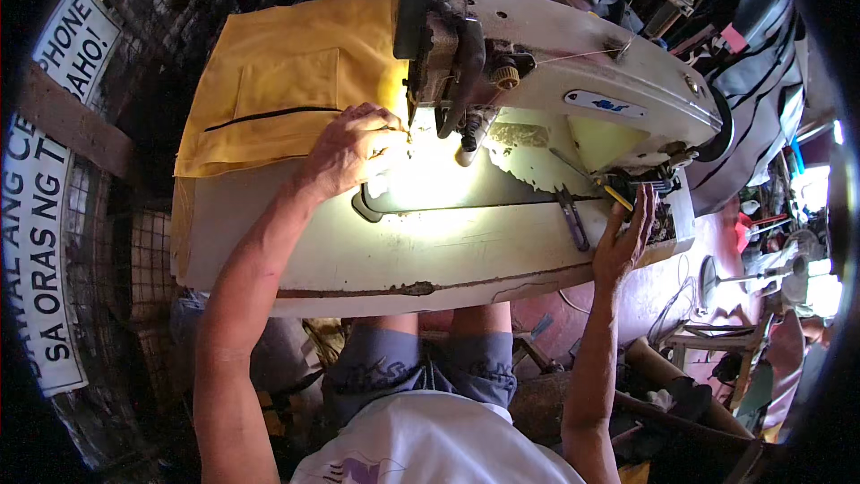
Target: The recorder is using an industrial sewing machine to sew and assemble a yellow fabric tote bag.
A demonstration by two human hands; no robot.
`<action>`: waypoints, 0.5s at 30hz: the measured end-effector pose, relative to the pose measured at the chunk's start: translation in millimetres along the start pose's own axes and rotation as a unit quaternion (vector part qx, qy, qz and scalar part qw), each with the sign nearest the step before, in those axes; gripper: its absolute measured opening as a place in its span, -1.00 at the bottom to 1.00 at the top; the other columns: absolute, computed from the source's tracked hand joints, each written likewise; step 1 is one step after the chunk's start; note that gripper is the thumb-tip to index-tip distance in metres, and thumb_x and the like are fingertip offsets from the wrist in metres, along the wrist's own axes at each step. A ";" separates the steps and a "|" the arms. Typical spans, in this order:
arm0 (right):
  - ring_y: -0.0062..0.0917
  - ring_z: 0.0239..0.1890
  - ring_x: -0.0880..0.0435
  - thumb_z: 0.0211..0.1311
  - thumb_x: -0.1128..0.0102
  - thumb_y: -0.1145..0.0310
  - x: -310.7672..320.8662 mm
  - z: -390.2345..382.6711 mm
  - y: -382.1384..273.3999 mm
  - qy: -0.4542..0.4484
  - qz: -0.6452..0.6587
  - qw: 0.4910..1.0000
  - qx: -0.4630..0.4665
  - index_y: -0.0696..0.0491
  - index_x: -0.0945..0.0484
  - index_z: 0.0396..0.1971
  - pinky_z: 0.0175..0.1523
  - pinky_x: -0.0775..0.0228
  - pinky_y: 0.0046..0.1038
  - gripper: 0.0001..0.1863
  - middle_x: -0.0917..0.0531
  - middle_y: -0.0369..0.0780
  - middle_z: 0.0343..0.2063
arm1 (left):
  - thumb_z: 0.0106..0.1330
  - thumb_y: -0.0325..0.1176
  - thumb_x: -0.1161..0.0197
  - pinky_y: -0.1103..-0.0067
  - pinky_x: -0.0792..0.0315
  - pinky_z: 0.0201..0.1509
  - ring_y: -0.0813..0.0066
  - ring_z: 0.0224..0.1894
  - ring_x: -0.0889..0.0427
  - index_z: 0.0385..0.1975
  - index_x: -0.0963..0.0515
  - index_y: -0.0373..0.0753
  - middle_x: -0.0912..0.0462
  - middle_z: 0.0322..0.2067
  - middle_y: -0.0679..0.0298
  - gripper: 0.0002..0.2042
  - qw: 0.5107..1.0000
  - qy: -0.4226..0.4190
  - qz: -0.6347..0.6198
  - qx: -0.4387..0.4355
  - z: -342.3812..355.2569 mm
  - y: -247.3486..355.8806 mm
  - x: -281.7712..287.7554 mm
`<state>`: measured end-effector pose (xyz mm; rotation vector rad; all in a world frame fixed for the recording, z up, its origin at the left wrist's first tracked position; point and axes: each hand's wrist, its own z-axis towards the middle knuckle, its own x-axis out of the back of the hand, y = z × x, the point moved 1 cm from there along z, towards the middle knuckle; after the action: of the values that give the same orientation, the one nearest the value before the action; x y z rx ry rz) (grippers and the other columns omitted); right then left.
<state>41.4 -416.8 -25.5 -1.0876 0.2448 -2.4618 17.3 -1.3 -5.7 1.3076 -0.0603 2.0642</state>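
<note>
I'm in a sewing workshop: a big sewing machine (pixel 555 36) sits on my desk (pixel 305 260) with yellow fabric (pixel 287 58) and small snips (pixel 571 219), and grey sheet material (pixel 748 112) is draped beyond.

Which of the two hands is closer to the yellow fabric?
The left hand, at the edge of the yellow fabric; the right hand is farther off, near the dark snips.

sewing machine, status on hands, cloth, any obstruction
Left hand over yellow cloth, grip unclear. Right hand at right end of sewing machine. Snips on worktop, clear of cloth.
</note>
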 end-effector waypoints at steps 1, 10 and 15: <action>-0.16 0.39 -0.20 0.40 -0.04 0.32 0.3 0.0 -0.2 0.002 -0.001 1.000 -0.001 0.08 -0.31 0.28 0.40 -0.02 -0.16 -0.52 -0.31 -0.03 0.30 | 0.09 -0.29 -0.31 0.43 -0.41 0.11 0.33 -0.06 -0.55 -0.30 -0.65 -0.15 -0.62 -0.20 0.32 -0.81 1.000 0.001 0.000 0.001 -0.5 -1.2 -1.0; -0.16 0.39 -0.19 0.38 -0.06 0.33 -0.7 -0.5 4.6 0.010 -0.011 1.000 0.012 0.07 -0.31 0.28 0.41 0.00 -0.16 -0.51 -0.32 -0.07 0.31 | 0.12 -0.28 -0.28 0.44 -0.40 0.13 0.34 -0.03 -0.54 -0.28 -0.64 -0.16 -0.61 -0.17 0.31 -0.80 0.999 0.010 0.032 0.007 -3.0 -3.7 -5.6; -0.17 0.40 -0.18 0.38 -0.06 0.33 0.1 -1.3 1.8 0.019 0.002 1.000 0.024 0.08 -0.30 0.29 0.40 -0.01 -0.16 -0.50 -0.31 -0.07 0.31 | 0.14 -0.28 -0.28 0.42 -0.38 0.13 0.35 -0.03 -0.52 -0.27 -0.63 -0.17 -0.60 -0.15 0.31 -0.80 1.000 -0.007 0.026 0.017 0.6 1.1 -1.9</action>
<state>41.0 -418.5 -26.9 -1.0206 0.1993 -2.4737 17.7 -3.4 -6.6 1.3539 -0.0666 2.1073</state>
